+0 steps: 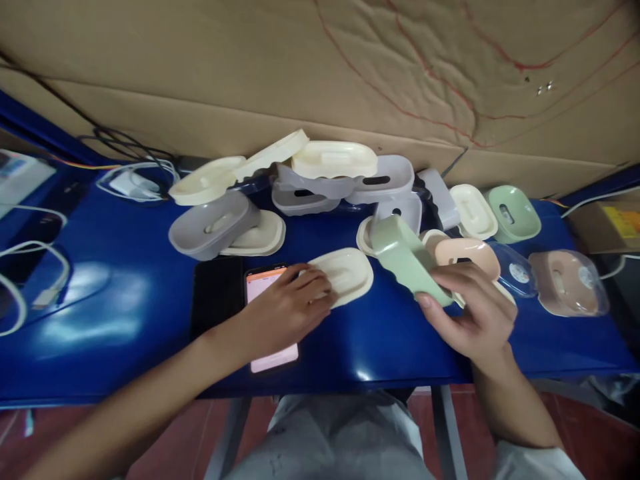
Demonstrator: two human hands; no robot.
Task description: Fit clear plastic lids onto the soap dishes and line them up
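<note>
My right hand (pixel 473 310) grips a light green plastic soap box (pixel 403 257) with a wavy edge, tilted on its side above the table. My left hand (pixel 295 300) has its fingers curled over the left end of a cream oval tray (pixel 347 273) with a raised middle. Beneath my left hand lies a lit phone (pixel 273 357), partly covered by it. Close behind my right hand sits a peach soap box (pixel 467 257) with a slot in its base. A grey box (pixel 400 210) and another cream piece stand behind the green one.
More grey boxes (pixel 215 223) and cream trays (pixel 335 159) are heaped along the back of the blue table (pixel 350 353). Another green box (pixel 515 213) and a clear-covered peach box (pixel 570 283) lie at right. White cables (pixel 35 260) run at left. Cardboard (pixel 225 73) walls the back.
</note>
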